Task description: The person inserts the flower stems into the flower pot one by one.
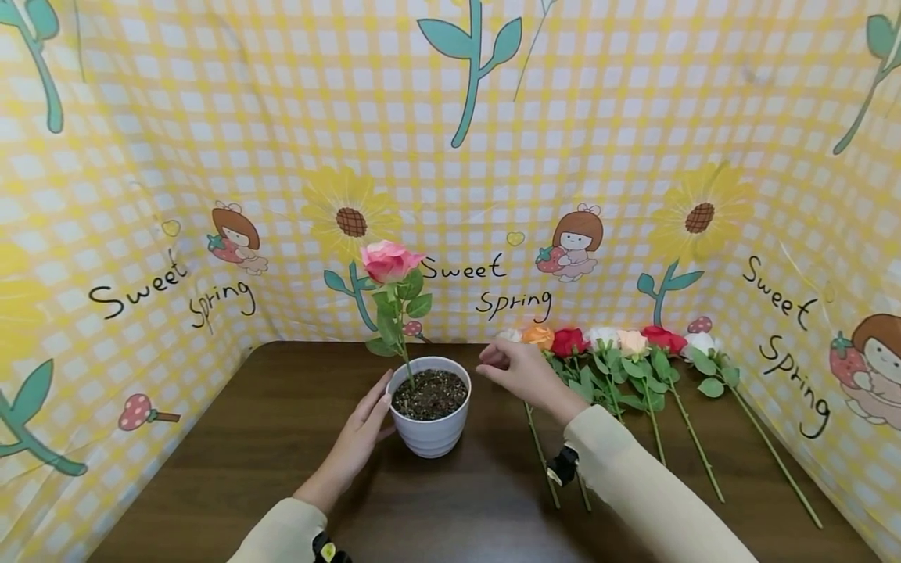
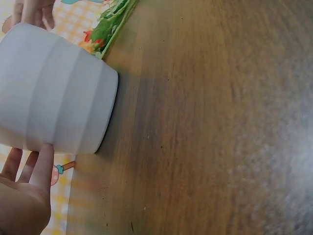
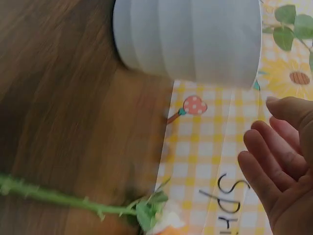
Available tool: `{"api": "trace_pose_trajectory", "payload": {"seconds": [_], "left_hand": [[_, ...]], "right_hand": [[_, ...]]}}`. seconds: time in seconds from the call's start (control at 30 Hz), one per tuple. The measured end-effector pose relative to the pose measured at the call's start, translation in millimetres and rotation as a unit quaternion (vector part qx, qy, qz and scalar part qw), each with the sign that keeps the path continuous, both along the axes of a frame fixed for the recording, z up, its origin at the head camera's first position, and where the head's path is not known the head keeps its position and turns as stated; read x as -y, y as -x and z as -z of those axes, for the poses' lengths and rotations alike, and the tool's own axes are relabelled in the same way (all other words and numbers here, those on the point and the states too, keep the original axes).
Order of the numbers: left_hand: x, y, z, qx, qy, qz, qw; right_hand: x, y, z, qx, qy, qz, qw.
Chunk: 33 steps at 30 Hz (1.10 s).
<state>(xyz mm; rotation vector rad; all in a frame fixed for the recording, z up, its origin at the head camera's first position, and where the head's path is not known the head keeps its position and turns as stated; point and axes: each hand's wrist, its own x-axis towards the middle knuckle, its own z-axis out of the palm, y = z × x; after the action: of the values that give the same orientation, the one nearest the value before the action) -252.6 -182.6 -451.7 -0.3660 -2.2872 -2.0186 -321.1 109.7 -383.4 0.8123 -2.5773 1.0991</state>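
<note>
A white ribbed flowerpot (image 1: 431, 438) filled with dark soil (image 1: 431, 395) stands on the brown table. One pink artificial rose (image 1: 391, 262) rises from the soil at the pot's left side, leaning slightly left. My left hand (image 1: 359, 430) rests against the pot's left wall with fingers extended; the left wrist view shows its fingertips touching the ribbed side. To the right of the rim, my right hand (image 1: 524, 375) hovers in the air. In the right wrist view its fingers (image 3: 266, 152) are loosely bent, with nothing between them and apart from the pot.
Several artificial roses lie on the right of the table, heads toward the back: an orange rose (image 1: 538, 338), a red rose (image 1: 568, 342), a peach rose (image 1: 632, 342) and white ones. Their long stems (image 1: 697, 442) point toward the front. A yellow checked cloth (image 1: 450, 195) encloses the back and sides.
</note>
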Motion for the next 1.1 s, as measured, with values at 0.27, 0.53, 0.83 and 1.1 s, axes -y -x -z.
{"api": "trace_pose_trajectory", "payload": {"seconds": [0.27,0.53,0.83,1.1], "left_hand": [[-0.9,0.8,-1.3,-0.001,0.001,0.005,1.0000],[-0.2,0.6,-1.4,0.000,0.003,0.009,1.0000],[-0.8,0.2,0.4,0.006,0.002,0.007,1.0000],[-0.3,1.0,0.1,0.001,0.000,0.004,1.0000]], "right_hand": [[-32,-4.3,12.7,0.051,-0.046,0.016,0.9975],[-55,-13.0,38.7,0.105,-0.079,0.024,0.9911],[-70,-22.5,66.9,0.155,-0.086,0.021,0.9839],[-69,-30.7,74.6,0.181,-0.082,0.065,0.9778]]}}
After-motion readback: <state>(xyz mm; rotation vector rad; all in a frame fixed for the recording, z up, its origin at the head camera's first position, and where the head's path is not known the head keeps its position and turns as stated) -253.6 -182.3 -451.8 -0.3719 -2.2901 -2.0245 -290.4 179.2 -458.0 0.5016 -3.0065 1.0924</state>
